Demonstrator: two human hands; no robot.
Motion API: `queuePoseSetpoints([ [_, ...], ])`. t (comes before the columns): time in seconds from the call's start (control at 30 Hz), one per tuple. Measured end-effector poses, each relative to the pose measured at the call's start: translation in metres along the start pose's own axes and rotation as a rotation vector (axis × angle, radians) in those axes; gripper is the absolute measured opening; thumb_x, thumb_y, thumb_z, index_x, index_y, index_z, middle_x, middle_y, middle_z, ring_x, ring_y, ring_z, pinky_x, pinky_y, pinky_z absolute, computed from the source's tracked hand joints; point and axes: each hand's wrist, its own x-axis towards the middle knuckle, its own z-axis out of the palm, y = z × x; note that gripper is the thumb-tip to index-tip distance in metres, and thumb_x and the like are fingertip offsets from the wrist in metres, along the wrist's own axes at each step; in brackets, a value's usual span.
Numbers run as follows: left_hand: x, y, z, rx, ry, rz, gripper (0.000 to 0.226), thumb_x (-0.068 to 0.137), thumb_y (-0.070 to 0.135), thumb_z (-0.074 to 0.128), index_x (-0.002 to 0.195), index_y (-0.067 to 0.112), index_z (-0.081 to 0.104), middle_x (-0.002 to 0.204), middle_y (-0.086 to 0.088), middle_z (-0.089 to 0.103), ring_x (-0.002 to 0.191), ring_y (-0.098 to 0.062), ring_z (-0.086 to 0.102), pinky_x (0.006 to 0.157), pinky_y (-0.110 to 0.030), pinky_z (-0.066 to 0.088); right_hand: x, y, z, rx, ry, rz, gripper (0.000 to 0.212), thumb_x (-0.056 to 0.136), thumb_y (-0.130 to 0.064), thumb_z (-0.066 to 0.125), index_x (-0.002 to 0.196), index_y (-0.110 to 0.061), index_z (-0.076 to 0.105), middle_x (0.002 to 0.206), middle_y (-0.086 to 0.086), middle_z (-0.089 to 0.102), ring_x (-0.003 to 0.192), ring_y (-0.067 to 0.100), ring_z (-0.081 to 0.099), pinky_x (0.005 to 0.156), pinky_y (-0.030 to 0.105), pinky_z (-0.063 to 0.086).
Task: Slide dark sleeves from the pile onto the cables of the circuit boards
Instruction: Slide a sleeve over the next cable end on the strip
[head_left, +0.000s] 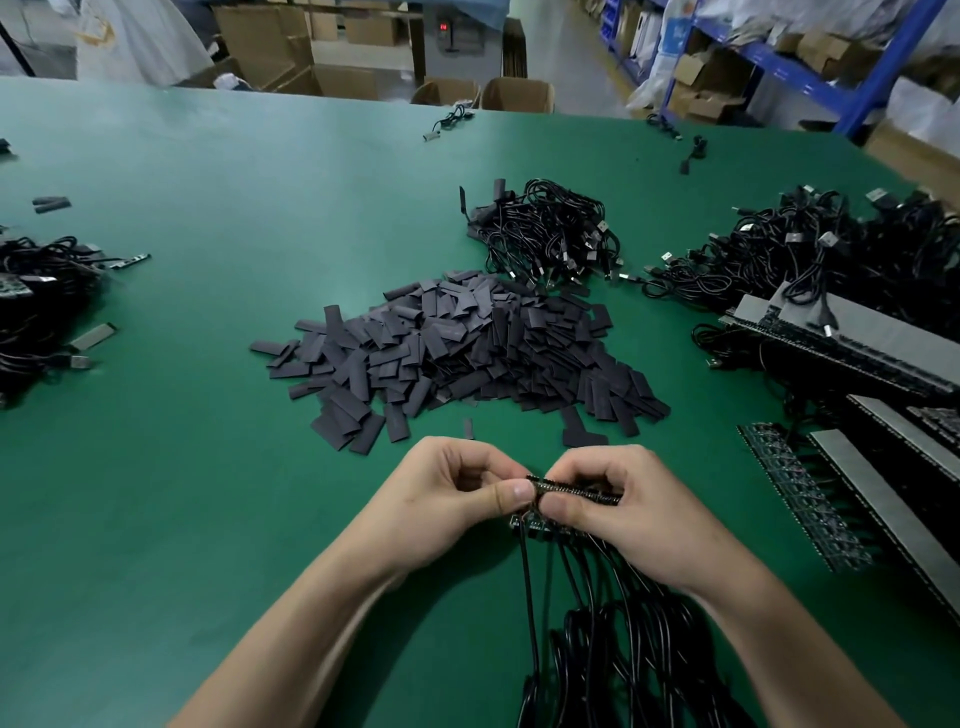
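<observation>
Both hands are held close together low over the green tabletop (208, 467). A small stack of circuit boards (576, 492) is pinched between them. The left hand (452, 499) is curled onto the stack's left end with thumb and fingers. The right hand (639, 519) is closed round the rest of it from the right, its thumb pressed on the near side. Black cables (597, 639) are seen hanging from the underside of the boards and running down between the forearms to the bottom edge of the view. Whether a sleeve is also held cannot be told (the fingertips hide that spot).

The pile of dark sleeves (457, 353) is spread on the tabletop just beyond the hands, with a few loose pieces lying between it and the knuckles. Behind the pile a tangled bundle of black leads (550, 234) is laid, and a larger heap (841, 254) is found further right. Long rows of boards (841, 358) are stacked at the right edge. Another dark heap (41, 306) is placed at the far left. Cardboard boxes (517, 93) and blue shelving (885, 67) are visible past the tabletop.
</observation>
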Motion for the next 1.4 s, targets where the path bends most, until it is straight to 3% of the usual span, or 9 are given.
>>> queuePoseSetpoints([
  [0.17, 0.001, 0.001, 0.0, -0.009, -0.003, -0.009, 0.011, 0.079, 0.025, 0.077, 0.081, 0.014, 0.078, 0.072, -0.001, 0.071, 0.063, -0.008, 0.057, 0.061, -0.016, 0.044, 0.002, 0.002, 0.001, 0.023, -0.003, -0.013, 0.023, 0.084, -0.051, 0.073, 0.088, -0.029, 0.077, 0.08, -0.005, 0.073, 0.077, 0.004, 0.063, 0.077, 0.034, 0.048],
  [0.33, 0.0, 0.0, 0.0, -0.091, -0.037, 0.001, 0.008, 0.082, 0.024, 0.075, 0.082, 0.018, 0.081, 0.078, -0.004, 0.073, 0.067, -0.008, 0.062, 0.066, -0.016, 0.049, 0.003, -0.001, 0.002, 0.122, -0.048, -0.042, 0.016, 0.086, -0.046, 0.075, 0.088, -0.03, 0.078, 0.082, -0.007, 0.074, 0.078, 0.002, 0.065, 0.076, 0.018, 0.048],
  [0.53, 0.0, -0.001, 0.002, -0.088, 0.091, 0.065, 0.012, 0.079, 0.031, 0.079, 0.084, 0.02, 0.081, 0.075, 0.004, 0.073, 0.067, -0.002, 0.061, 0.064, -0.011, 0.046, 0.003, 0.002, -0.007, -0.055, 0.057, 0.046, 0.03, 0.081, -0.059, 0.069, 0.093, -0.033, 0.076, 0.087, -0.006, 0.074, 0.078, 0.016, 0.066, 0.081, 0.044, 0.053],
  [0.67, -0.002, 0.002, 0.001, -0.076, 0.173, 0.154, 0.008, 0.079, 0.028, 0.078, 0.083, 0.021, 0.08, 0.08, -0.004, 0.073, 0.076, -0.008, 0.063, 0.074, -0.019, 0.049, -0.002, -0.003, -0.003, -0.251, 0.136, -0.082, 0.03, 0.082, -0.059, 0.064, 0.109, -0.048, 0.071, 0.117, -0.029, 0.061, 0.122, -0.002, 0.055, 0.099, 0.013, 0.039],
  [0.77, -0.002, 0.004, 0.003, -0.036, 0.24, 0.209, 0.005, 0.076, 0.027, 0.078, 0.08, 0.023, 0.08, 0.086, -0.007, 0.077, 0.082, -0.014, 0.067, 0.081, -0.028, 0.053, -0.001, -0.008, 0.004, -0.194, 0.098, -0.169, 0.023, 0.089, -0.055, 0.062, 0.107, -0.044, 0.071, 0.12, -0.028, 0.063, 0.128, 0.001, 0.054, 0.104, 0.011, 0.036],
  [0.93, -0.005, 0.009, 0.002, -0.075, 0.162, 0.238, 0.005, 0.083, 0.016, 0.079, 0.088, 0.015, 0.08, 0.082, -0.007, 0.078, 0.075, -0.014, 0.071, 0.076, -0.024, 0.056, 0.0, -0.015, 0.014, -0.074, 0.122, -0.108, 0.031, 0.083, -0.056, 0.069, 0.092, -0.028, 0.078, 0.109, -0.01, 0.071, 0.117, 0.008, 0.063, 0.106, 0.033, 0.047],
  [1.0, -0.005, 0.009, -0.008, 0.026, 0.271, 0.27, 0.007, 0.092, 0.017, 0.074, 0.096, 0.019, 0.079, 0.081, -0.002, 0.077, 0.072, -0.012, 0.07, 0.072, -0.022, 0.054, -0.002, -0.022, 0.01, 0.041, 0.084, -0.075, 0.03, 0.085, -0.055, 0.069, 0.088, -0.027, 0.079, 0.103, -0.003, 0.074, 0.106, 0.013, 0.069, 0.102, 0.039, 0.051],
  [1.17, 0.002, -0.007, -0.04, 0.646, 0.829, 0.213, 0.02, 0.09, 0.024, 0.077, 0.109, 0.026, 0.069, 0.09, 0.009, 0.068, 0.079, -0.015, 0.061, 0.076, -0.037, 0.054, -0.014, -0.045, -0.012, 0.613, 0.056, -0.088, 0.032, 0.075, -0.058, 0.082, 0.081, -0.027, 0.076, 0.067, 0.003, 0.07, 0.068, 0.018, 0.072, 0.073, 0.021, 0.057],
  [1.4, 0.004, -0.017, -0.047, 0.958, 0.849, 0.056, 0.047, 0.084, 0.041, 0.079, 0.122, 0.023, 0.059, 0.104, 0.003, 0.064, 0.103, -0.024, 0.058, 0.082, -0.039, 0.05, -0.026, -0.069, -0.057, 0.671, 0.191, -0.145, 0.035, 0.082, -0.053, 0.078, 0.082, -0.019, 0.069, 0.05, -0.011, 0.041, 0.036, 0.001, 0.034, 0.041, 0.014, 0.035],
])
